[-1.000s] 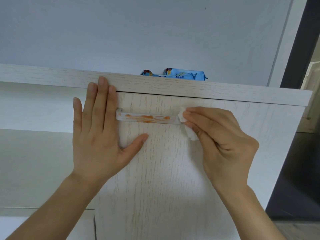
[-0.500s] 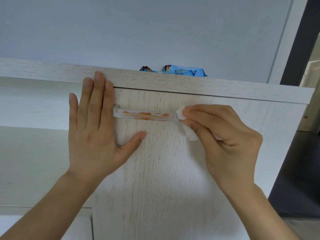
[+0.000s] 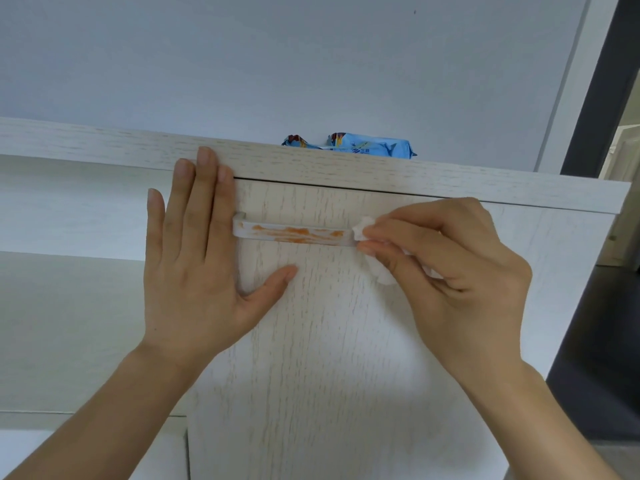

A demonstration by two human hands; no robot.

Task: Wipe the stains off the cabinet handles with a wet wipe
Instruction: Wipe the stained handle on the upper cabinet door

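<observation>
White wipe (image 3: 364, 227) – R grip (image 3: 446, 268), handle (image 3: 294, 233) end

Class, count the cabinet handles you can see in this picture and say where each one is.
1: the stained handle near the door's top, between the left hand and right hand. Others may lie outside the view.

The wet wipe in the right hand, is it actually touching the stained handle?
Touching. The head view shows the wet wipe, pinched by the right hand, pressed against the right end of the handle, no gap visible.
</observation>
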